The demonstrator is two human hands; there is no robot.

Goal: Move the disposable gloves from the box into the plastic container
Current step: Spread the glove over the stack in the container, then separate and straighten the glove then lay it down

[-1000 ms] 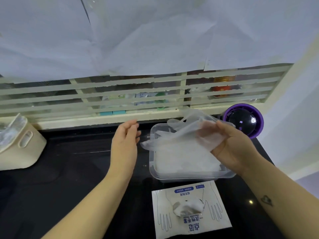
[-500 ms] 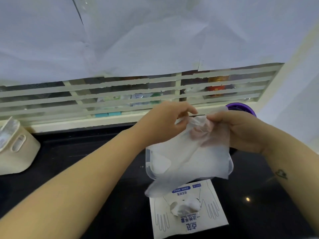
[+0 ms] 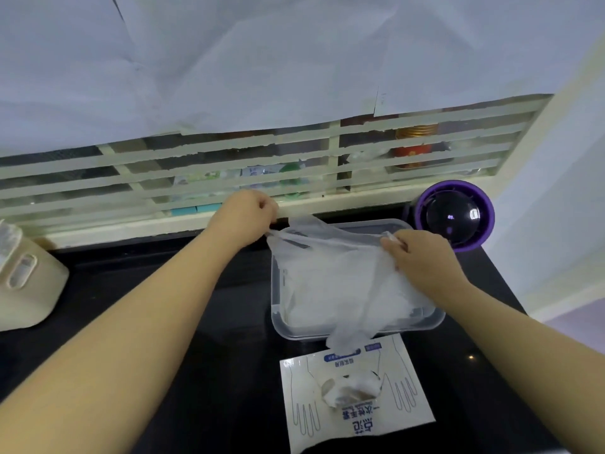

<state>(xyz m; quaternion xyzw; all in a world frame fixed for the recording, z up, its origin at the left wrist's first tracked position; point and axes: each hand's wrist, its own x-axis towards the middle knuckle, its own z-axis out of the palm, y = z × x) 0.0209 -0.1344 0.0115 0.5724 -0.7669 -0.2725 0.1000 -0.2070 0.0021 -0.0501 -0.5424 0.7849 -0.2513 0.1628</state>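
Hanging over the plastic container [image 3: 296, 334], a disposable glove [image 3: 340, 276] is pinched by the left hand [image 3: 244, 217] and the right hand [image 3: 422, 257]. Its near tail should be tucked inside.

gloves [image 3: 330, 283]: translucent white
container [image 3: 278, 317]: clear
box [image 3: 406, 411]: white, blue lettering, glove outlines
counter [image 3: 196, 371]: black
round device [image 3: 456, 217]: purple, black dome

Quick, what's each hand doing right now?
Left hand: closed, pinching one corner of the glove.
Right hand: closed, gripping the glove's other edge.
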